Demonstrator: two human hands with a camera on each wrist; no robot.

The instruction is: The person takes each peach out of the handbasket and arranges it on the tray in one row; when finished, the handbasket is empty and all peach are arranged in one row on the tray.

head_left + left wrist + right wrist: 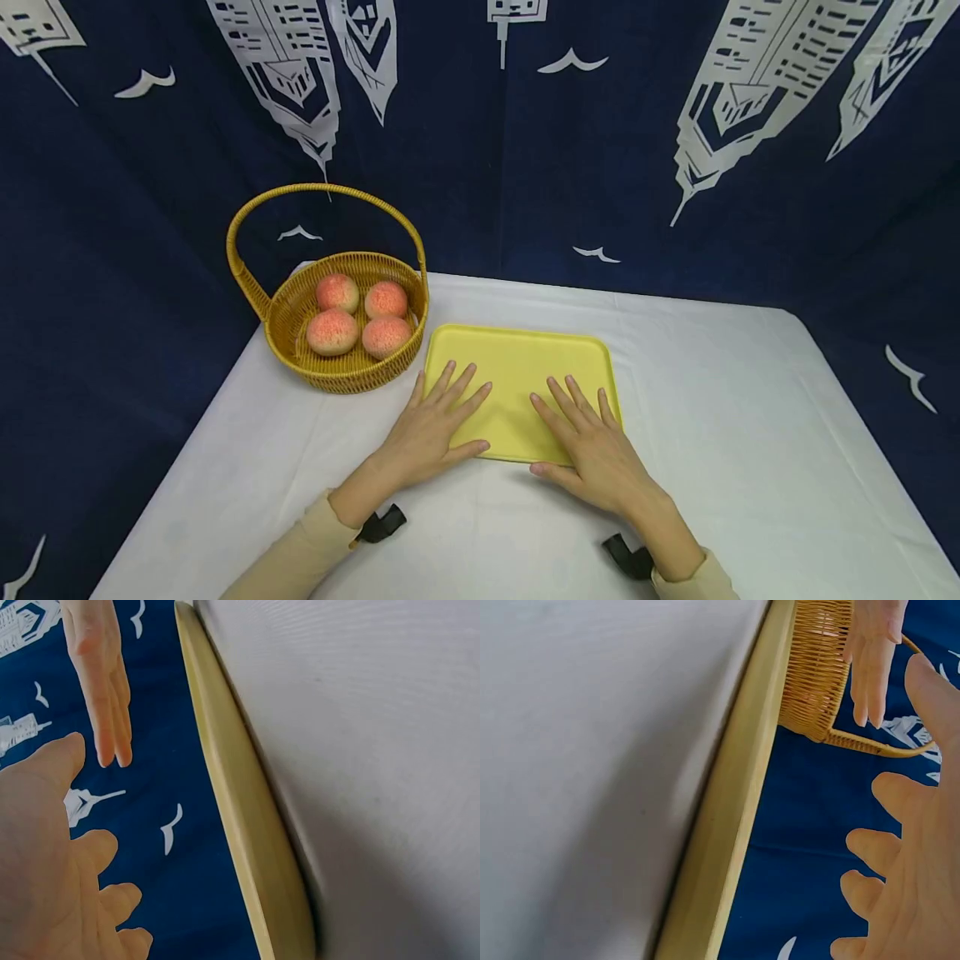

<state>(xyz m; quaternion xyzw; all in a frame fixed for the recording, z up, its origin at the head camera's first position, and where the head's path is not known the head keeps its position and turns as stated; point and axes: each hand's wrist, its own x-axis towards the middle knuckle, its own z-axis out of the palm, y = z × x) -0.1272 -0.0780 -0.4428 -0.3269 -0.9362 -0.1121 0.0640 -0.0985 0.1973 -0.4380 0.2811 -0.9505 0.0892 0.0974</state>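
Observation:
A yellow rectangular tray (525,354) lies on the white-covered table, and both hands hover over its near part, palms down. My left hand (423,429) has its fingers spread above the tray's left side. Over the right side, my right hand (596,454) is spread the same way and holds nothing. The left wrist view shows the left hand (45,862) raised above the tray's edge (240,825), a gap between them. Likewise, in the right wrist view, the right hand (915,862) stays apart from the tray's edge (727,802).
Left of the tray stands a woven basket (352,383) with a tall arched handle. Several pink-and-cream peaches (332,332) lie in it. A dark blue curtain (495,167) with white prints hangs behind the white tablecloth (720,400).

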